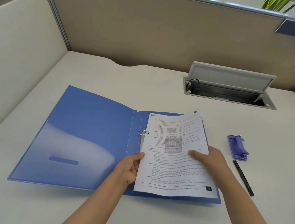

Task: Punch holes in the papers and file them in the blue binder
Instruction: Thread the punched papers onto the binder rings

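Nearest you, your two hands hold one stack of printed papers (174,157) over the right half of the one blue binder (84,136), which lies open on the white table (144,88). Your left hand (130,168) pinches the stack's left edge, thumb on top and fingers curled beneath. Your right hand (212,163) grips the right edge, thumb pressed on the page, its fingers hidden underneath. The binder's rings (143,133) sit just left of the papers. To the right lie one black strip (243,178) and, farther, one purple hole punch (237,148). Far right, one cable hatch (229,88) stands open.
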{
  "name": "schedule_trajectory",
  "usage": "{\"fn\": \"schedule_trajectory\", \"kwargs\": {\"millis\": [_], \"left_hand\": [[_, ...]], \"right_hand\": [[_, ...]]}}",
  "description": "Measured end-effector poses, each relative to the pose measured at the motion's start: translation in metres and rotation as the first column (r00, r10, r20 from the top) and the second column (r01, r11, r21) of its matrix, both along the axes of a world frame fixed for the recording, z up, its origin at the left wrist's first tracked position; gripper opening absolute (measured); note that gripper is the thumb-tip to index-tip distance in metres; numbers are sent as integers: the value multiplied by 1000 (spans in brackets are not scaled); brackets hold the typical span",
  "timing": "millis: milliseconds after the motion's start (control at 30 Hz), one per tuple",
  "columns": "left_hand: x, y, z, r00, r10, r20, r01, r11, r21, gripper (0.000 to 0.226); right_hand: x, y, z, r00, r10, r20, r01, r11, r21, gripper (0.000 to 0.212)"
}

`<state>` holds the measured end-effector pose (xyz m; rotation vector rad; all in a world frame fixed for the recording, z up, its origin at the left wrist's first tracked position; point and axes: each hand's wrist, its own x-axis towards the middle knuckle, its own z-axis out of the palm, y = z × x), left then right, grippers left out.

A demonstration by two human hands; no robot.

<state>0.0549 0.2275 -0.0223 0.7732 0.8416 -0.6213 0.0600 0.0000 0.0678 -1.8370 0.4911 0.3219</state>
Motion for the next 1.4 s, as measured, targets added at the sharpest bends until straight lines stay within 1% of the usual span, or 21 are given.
{"fn": "schedule_trajectory", "kwargs": {"millis": [233, 433, 500, 800, 1033, 1167, 1400], "left_hand": [[1, -3, 3, 1000, 21, -8, -22, 999, -46, 6], [-4, -5, 2, 997, 66, 26, -64, 996, -66, 5], [-5, -6, 3, 997, 72, 37, -70, 996, -60, 8], [0, -8, 1, 1000, 15, 19, -15, 999, -33, 8], [-1, -14, -5, 998, 42, 47, -44, 998, 39, 7], [-4, -20, -7, 992, 79, 99, -92, 986, 137, 10], [-7, -20, -1, 990, 86, 114, -101, 986, 135, 5]], "right_hand": [[2, -6, -3, 999, -1, -38, 4, 998, 60, 12], [-2, -12, -14, 992, -13, -128, 42, 973, 228, 16], [-3, -13, -20, 988, -7, -155, 46, 968, 246, 20], [-2, -17, -28, 982, -5, -188, 51, 970, 239, 19], [0, -15, -30, 980, -16, -198, 61, 972, 226, 15], [1, -13, -33, 983, -22, -182, 59, 979, 195, 14], [3, -14, -36, 985, -26, -169, 52, 987, 153, 15]]}}
